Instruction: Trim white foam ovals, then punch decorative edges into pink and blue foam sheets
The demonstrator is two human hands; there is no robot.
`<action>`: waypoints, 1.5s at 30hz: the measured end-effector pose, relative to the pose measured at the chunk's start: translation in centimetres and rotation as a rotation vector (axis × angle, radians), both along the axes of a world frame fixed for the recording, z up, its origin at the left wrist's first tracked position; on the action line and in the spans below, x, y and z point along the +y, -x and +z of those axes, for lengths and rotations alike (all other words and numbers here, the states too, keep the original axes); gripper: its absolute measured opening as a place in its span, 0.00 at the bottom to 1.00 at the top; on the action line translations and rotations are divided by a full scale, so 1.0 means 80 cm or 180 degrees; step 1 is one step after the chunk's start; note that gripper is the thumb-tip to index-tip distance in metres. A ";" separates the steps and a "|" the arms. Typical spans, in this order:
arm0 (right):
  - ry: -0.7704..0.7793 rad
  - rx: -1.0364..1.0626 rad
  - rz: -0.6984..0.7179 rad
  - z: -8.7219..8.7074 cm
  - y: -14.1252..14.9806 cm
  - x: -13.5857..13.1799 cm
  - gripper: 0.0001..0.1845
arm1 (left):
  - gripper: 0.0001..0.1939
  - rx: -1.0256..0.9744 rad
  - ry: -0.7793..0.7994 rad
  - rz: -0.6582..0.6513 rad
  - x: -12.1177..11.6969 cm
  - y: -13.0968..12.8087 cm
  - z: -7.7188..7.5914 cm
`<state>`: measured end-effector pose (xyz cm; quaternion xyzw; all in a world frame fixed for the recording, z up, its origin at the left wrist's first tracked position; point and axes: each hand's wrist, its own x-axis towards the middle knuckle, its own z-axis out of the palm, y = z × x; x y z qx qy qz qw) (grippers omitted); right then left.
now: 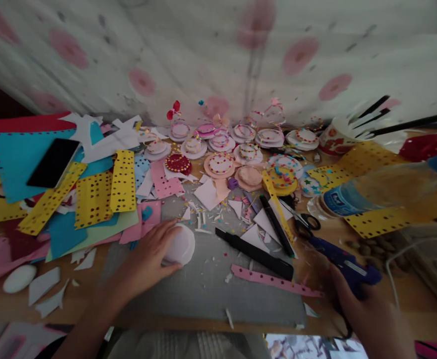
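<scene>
My left hand is closed on the edge of a small round white paper piece, held on the grey mat. My right hand, smeared by motion, is at the lower right, wrapped about the handle area of a dark blue glue gun; part of its grip is hidden. On the mat between the hands lie a black capped cutter or marker and a pink dotted strip. A black pen and black-handled scissors are beyond them.
Several small decorated paper hats stand along the back. Coloured sheets and a phone are at left, with a white egg-shaped piece. A plastic bottle lies at right before a cup. Paper scraps litter the mat.
</scene>
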<state>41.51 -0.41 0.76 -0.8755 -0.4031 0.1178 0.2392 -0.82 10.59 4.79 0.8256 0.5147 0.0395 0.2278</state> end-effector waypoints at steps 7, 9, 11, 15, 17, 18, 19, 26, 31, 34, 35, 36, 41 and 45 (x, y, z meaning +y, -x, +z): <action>0.0693 0.0186 0.0496 0.037 -0.003 0.013 0.17 | 0.33 0.0071 0.0075 0.0193 -0.005 -0.008 0.003; 0.0719 0.0389 0.0197 0.051 0.006 0.018 0.18 | 0.34 0.0064 0.0076 0.0223 -0.006 -0.010 0.004; 0.0355 0.0415 -0.0093 0.064 0.019 0.020 0.18 | 0.32 0.0051 0.0076 0.0257 -0.007 -0.010 0.004; -0.0089 0.0283 -0.0018 0.080 0.048 0.020 0.15 | 0.28 -0.0026 -0.0003 0.0261 -0.005 -0.008 0.005; -0.0200 0.0212 0.0365 0.082 0.065 0.022 0.16 | 0.27 -0.0094 -0.0091 0.0253 -0.004 -0.005 0.007; -0.0273 0.0255 0.0644 0.081 0.076 0.024 0.16 | 0.27 -0.0139 -0.0137 0.0252 -0.003 -0.003 0.008; -0.0353 0.0353 0.0919 0.080 0.089 0.026 0.16 | 0.28 -0.0195 -0.0180 0.0255 -0.002 -0.002 0.011; -0.0364 0.2435 0.2200 0.076 0.236 0.067 0.12 | 0.33 -0.0848 -0.0343 -0.0162 -0.001 -0.002 0.044; -0.0137 0.3534 0.2747 0.078 0.305 0.114 0.14 | 0.33 -0.1448 -0.0124 -0.0165 0.007 0.006 0.060; 0.0029 0.3944 0.2787 0.083 0.321 0.118 0.15 | 0.25 -0.1981 0.0241 0.0458 0.010 0.026 0.051; 0.0033 0.3885 0.2824 0.084 0.323 0.115 0.15 | 0.19 -0.2066 0.0386 0.0609 0.010 0.034 0.045; 0.0006 0.3689 0.2887 0.084 0.324 0.111 0.14 | 0.13 -0.2094 0.0530 0.0708 0.008 0.043 0.039; -0.0450 0.1498 0.2873 0.069 0.288 0.087 0.10 | 0.05 -0.2221 0.0312 0.1001 -0.010 0.076 0.016; -0.0785 -0.0344 0.2697 0.039 0.224 0.079 0.09 | 0.03 -0.2336 -0.0241 0.0706 -0.014 0.077 0.013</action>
